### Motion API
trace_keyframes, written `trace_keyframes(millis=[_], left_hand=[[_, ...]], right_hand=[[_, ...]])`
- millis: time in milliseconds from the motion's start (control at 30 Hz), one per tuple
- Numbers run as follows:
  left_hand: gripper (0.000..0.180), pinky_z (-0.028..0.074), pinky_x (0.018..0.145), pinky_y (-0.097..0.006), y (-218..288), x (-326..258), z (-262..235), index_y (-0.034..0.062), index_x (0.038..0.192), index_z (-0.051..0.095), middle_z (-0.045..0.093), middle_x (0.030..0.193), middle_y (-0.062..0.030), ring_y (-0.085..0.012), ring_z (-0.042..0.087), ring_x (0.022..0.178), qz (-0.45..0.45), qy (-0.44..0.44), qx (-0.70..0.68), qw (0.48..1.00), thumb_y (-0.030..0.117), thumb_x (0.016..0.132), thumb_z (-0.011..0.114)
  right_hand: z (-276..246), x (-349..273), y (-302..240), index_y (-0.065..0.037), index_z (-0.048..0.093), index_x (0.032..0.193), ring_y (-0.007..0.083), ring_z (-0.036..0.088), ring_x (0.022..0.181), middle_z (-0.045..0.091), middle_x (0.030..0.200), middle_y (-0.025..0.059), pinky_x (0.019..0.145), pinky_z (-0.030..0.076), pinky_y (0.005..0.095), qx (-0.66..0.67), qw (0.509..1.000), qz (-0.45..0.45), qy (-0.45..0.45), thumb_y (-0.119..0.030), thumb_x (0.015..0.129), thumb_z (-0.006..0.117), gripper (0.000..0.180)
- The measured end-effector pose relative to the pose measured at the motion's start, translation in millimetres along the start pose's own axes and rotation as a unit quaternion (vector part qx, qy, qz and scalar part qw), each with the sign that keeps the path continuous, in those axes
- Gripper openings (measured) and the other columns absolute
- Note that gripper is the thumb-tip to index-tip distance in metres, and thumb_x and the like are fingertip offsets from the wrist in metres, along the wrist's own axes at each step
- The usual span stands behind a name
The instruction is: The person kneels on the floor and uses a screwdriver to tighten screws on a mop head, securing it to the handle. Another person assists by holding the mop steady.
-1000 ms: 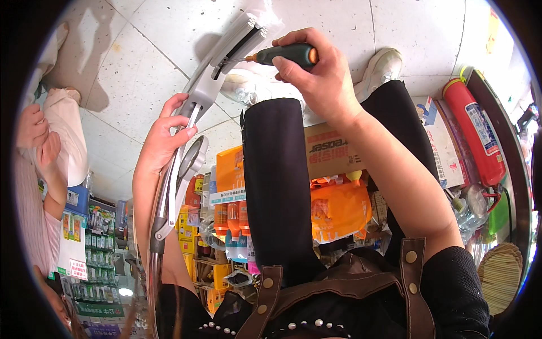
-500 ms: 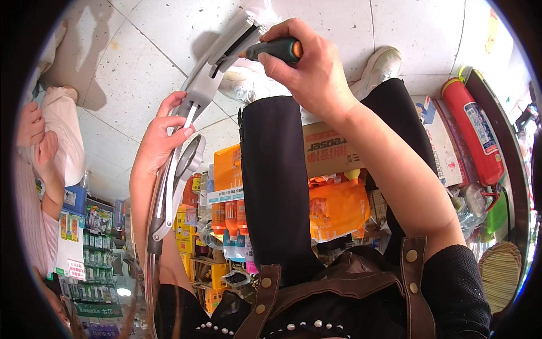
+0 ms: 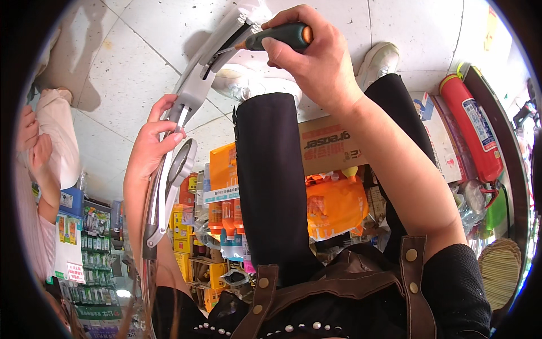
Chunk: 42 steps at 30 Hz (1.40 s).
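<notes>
A grey and silver squeeze mop [image 3: 195, 90] slants up the left-centre, its roller end farthest from me and its pole running down along my left forearm. Around its neck, by the metal rod, my left hand [image 3: 148, 141] is closed, the fingers behind and the thumb in front. The lever arm with a grey oval end [image 3: 183, 159] hangs beside that hand. In my right hand [image 3: 324, 68] is a screwdriver [image 3: 281, 37] with a dark green and orange handle. Its thin shaft points left to the dark slot in the mop head; whether the tip touches a screw cannot be made out.
Below my knees are a cardboard box [image 3: 327, 144], an orange pouch [image 3: 337, 206] and shelves of packaged goods. A red fire extinguisher [image 3: 471, 130] stands at the right. Another person's hands [image 3: 39, 144] show at the far left. White tiles [image 3: 149, 28] cover the floor.
My left hand and the mop have shifted slightly left. My right hand has risen a little to the right, and more of the screwdriver's shaft shows beside the slot.
</notes>
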<state>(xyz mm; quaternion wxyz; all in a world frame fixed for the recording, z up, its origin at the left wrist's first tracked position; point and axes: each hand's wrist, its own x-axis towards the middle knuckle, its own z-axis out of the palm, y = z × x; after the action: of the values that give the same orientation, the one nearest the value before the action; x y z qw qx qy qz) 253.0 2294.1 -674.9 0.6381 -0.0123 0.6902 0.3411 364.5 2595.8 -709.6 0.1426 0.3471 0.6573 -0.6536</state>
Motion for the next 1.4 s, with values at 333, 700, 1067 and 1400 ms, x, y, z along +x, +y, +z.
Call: trace_keyframes(millis=[333,700,1067,1400], left_hand=[[0.019,0.033,0.101,-0.038,-9,-5,-4,-0.0004,0.073,0.068,0.038,0.144,-0.0101,-0.0279,0.033,0.133,0.001,0.002,-0.033,0.999,0.018,0.071,0.068],[0.016,0.036,0.097,-0.035,-14,-7,0,0.001,0.073,0.068,0.039,0.142,-0.008,-0.0241,0.038,0.126,0.023,0.006,-0.026,0.999,0.017,0.072,0.068],[0.012,0.035,0.098,-0.034,-12,-6,-2,-0.0005,0.075,0.067,0.038,0.143,-0.0085,-0.0227,0.042,0.122,0.039,0.007,-0.003,0.999,0.011,0.074,0.067],[0.01,0.028,0.108,-0.039,-12,-7,2,0.0005,0.072,0.065,0.04,0.142,-0.0089,-0.0258,0.035,0.132,0.045,0.007,-0.009,0.999,0.009,0.072,0.069]], right_hand=[[-12,19,-32,0.002,0.056,0.101,0.0204,0.061,0.069,0.064,0.074,0.0148,0.065,0.049,0.0317,-0.03,0.992,0.099,-0.078,-0.015,0.085,0.066,0.025],[2,48,-28,0.01,0.057,0.09,0.0178,0.065,0.061,0.065,0.069,0.0145,0.055,0.052,0.0308,0.037,0.99,0.116,-0.066,-0.009,0.084,0.063,0.021],[3,33,-7,-0.007,0.06,0.099,0.0292,0.068,0.074,0.065,0.091,0.0086,0.066,0.055,0.0398,-0.217,0.863,-0.409,-0.2,-0.01,0.08,0.065,0.02],[4,27,-6,-0.003,0.067,0.099,0.0308,0.068,0.074,0.067,0.077,0.0149,0.068,0.056,0.0371,-0.172,0.958,-0.2,-0.116,-0.016,0.079,0.069,0.024]])
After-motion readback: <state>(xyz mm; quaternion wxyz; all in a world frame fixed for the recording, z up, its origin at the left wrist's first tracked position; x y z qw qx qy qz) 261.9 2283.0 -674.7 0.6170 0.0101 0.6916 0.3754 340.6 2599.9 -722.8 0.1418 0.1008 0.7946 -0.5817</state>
